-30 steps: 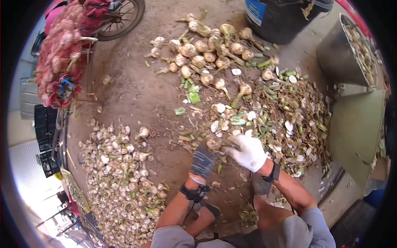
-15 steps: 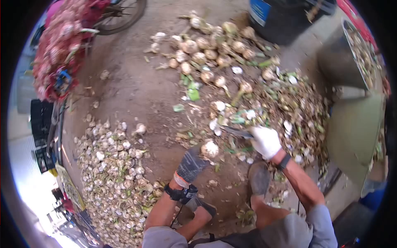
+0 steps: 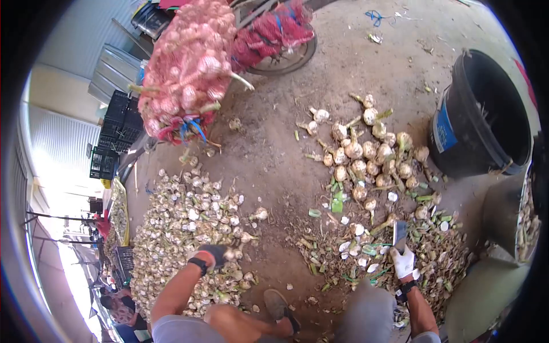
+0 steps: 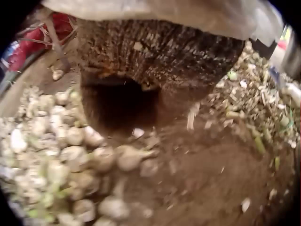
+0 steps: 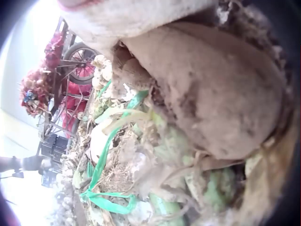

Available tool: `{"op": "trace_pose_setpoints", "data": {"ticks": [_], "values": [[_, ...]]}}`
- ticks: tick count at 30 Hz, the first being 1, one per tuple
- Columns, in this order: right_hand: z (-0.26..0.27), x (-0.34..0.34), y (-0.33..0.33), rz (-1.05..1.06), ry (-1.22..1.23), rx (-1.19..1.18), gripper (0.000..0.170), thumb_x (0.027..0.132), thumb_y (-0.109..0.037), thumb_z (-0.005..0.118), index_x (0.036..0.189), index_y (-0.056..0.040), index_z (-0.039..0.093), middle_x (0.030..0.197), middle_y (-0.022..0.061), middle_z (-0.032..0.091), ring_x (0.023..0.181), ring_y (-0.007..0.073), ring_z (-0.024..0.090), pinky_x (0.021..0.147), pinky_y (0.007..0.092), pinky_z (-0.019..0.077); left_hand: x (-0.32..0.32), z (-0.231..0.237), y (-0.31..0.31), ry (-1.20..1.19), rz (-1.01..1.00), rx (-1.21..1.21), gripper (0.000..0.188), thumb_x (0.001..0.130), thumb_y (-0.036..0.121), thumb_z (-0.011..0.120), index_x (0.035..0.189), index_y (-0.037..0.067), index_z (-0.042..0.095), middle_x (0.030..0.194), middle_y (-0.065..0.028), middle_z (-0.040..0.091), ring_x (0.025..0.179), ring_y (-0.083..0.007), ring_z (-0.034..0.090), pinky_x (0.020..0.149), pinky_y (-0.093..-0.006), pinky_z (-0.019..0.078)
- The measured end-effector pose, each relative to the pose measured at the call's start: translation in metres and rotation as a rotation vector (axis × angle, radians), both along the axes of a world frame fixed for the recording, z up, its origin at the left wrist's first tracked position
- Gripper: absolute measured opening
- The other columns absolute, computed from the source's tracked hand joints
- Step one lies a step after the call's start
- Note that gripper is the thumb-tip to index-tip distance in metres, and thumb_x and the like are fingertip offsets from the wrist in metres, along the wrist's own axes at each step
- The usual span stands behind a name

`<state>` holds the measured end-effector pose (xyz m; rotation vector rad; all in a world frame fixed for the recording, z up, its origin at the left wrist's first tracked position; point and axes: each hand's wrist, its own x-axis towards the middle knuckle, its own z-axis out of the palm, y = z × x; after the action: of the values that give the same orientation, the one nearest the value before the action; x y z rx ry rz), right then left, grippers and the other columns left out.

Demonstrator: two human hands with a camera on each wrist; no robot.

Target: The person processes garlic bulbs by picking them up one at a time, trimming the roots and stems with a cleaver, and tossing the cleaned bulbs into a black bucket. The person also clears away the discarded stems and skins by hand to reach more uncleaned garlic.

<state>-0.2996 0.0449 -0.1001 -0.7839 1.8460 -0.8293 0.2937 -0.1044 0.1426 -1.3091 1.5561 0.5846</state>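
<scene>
The left hand, in a dark glove, is over the near edge of a broad heap of trimmed garlic. At its fingertip side lies 1 garlic bulb, touching or just beside the glove; the pictures do not show which. The fingers are hidden in the left wrist view, so how far this hand is open, and whether it grips the bulb, cannot be told.

The right hand, in a white glove, has its fingers curled round a knife, whose broad blade points away from the wrist. Around and below this hand spreads a litter of cut stems and dry leaves, with white slices among them and a green strip beside the glove in the right wrist view.

Beyond the right hand, farther from the person, untrimmed garlic with stems lies grouped on the dirt floor. Past that group, to the right, stands a black bucket with a blue label. Well beyond the left hand, a red net sack full of garlic is near a wheel. Between the 2 hands, nearer the body, is 1 shoe.
</scene>
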Motion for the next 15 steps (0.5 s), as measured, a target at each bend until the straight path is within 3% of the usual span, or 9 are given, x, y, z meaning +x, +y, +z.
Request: {"op": "trace_pose_setpoints", "data": {"ticks": [5,6,7,8,9,10,12,13,15], "values": [[0.009,-0.001,-0.004,0.024,0.017,0.035,0.031,0.087,-0.027,0.072,0.099,0.0015,0.068,0.082,0.0128,0.073,0.071,0.0176,0.064,0.074,0.0334,0.0525,0.103,0.030,0.027,0.047,0.410,-0.221,0.077,0.080,0.048,0.077,0.142,0.009,0.053,0.132,-0.0203,0.064,0.118,-0.0390,0.063,0.100,-0.0439,0.0506],[0.014,0.000,-0.008,0.017,0.016,0.031,0.029,0.087,-0.025,0.072,0.098,0.0013,0.069,0.081,0.0129,0.072,0.071,0.0174,0.064,0.073,0.0339,0.0529,0.132,0.014,0.033,0.180,0.238,-0.395,0.073,0.079,0.028,0.084,0.140,0.003,0.054,0.123,-0.0203,0.068,0.107,-0.0318,0.068,0.089,-0.0403,0.0550],[0.012,0.001,-0.009,0.009,-0.001,0.043,0.028,0.086,-0.024,0.072,0.097,0.0013,0.069,0.080,0.0127,0.072,0.071,0.0172,0.064,0.073,0.0340,0.0531,0.079,0.042,0.016,0.236,0.548,-0.432,0.064,0.085,0.016,0.078,0.141,0.003,0.052,0.121,-0.0167,0.069,0.104,-0.0258,0.068,0.085,-0.0374,0.0562],[0.006,0.002,-0.009,-0.007,-0.012,0.056,0.027,0.086,-0.023,0.072,0.097,0.0014,0.069,0.080,0.0126,0.072,0.070,0.0170,0.064,0.073,0.0340,0.0532,0.152,-0.027,0.022,0.636,0.725,-0.524,0.061,0.089,0.005,0.071,0.145,0.003,0.047,0.119,-0.0134,0.070,0.098,-0.0214,0.067,0.082,-0.0348,0.0568],[0.008,0.002,-0.011,-0.015,-0.018,0.095,0.026,0.085,-0.021,0.073,0.096,0.0014,0.069,0.079,0.0111,0.072,0.070,0.0158,0.063,0.073,0.0335,0.0535,0.079,0.010,-0.008,0.610,1.017,-0.422,0.062,0.091,-0.004,0.064,0.149,0.005,0.042,0.119,-0.0123,0.069,0.097,-0.0193,0.066,0.083,-0.0338,0.0565],[-0.042,-0.004,0.010,-0.082,-0.148,-0.021,0.024,0.086,-0.021,0.074,0.094,0.0015,0.070,0.079,0.0082,0.072,0.069,0.0146,0.063,0.068,0.0322,0.0527,0.074,-0.011,-0.027,0.666,0.801,-0.481,0.069,0.086,0.018,0.079,0.144,0.000,0.045,0.132,-0.0205,0.063,0.110,-0.0270,0.067,0.092,-0.0373,0.0549],[-0.030,-0.004,0.002,-0.044,-0.139,0.060,0.024,0.087,-0.021,0.073,0.094,0.0013,0.070,0.078,0.0079,0.072,0.068,0.0143,0.062,0.067,0.0319,0.0524,0.045,-0.038,-0.074,0.485,0.523,-0.564,0.082,0.082,0.024,0.081,0.150,0.005,0.039,0.128,-0.0191,0.065,0.109,-0.0309,0.067,0.091,-0.0380,0.0545],[-0.019,-0.008,-0.006,-0.016,-0.137,0.128,0.023,0.087,-0.021,0.073,0.094,0.0012,0.070,0.078,0.0075,0.072,0.068,0.0140,0.062,0.066,0.0317,0.0520,0.026,-0.050,-0.095,0.614,0.645,-0.594,0.080,0.079,0.029,0.082,0.146,0.004,0.045,0.119,-0.0232,0.069,0.109,-0.0354,0.067,0.091,-0.0421,0.0537],[0.010,-0.015,-0.018,0.037,-0.129,0.280,0.022,0.089,-0.021,0.073,0.093,0.0009,0.071,0.078,0.0068,0.072,0.067,0.0133,0.062,0.064,0.0311,0.0513,0.057,-0.129,-0.148,0.432,0.268,-0.676,0.054,0.089,0.026,0.068,0.138,0.007,0.057,0.115,-0.0216,0.071,0.110,-0.0357,0.068,0.091,-0.0434,0.0549]]}}
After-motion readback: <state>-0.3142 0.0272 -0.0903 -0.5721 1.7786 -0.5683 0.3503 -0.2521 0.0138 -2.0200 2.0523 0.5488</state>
